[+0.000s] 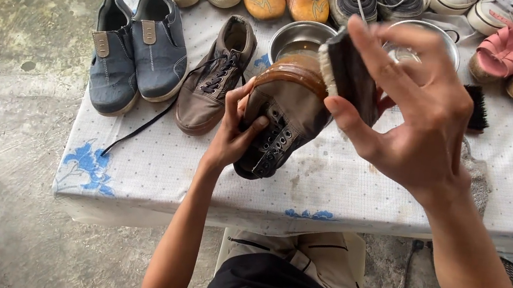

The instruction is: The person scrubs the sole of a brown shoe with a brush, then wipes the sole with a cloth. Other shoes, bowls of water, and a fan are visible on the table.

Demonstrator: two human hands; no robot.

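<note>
Left hand [231,135] grips a brown lace-up shoe [287,118] above the table [357,193]; right hand [410,113] clasps a dark brush [348,76] against its sole. Matching shoe [215,77], blue pair [138,52] alongside. Steel bowl [300,35] partly hidden behind; far shoe row cropped.

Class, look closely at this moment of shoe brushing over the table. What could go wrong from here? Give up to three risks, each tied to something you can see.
1. The left hand grips the brown shoe alone, tilted; it might slip.
2. The metal bowl sits just behind the shoe; the brush in the right hand could knock it.
3. Dirt may spot the tablecloth, already stained.
</note>
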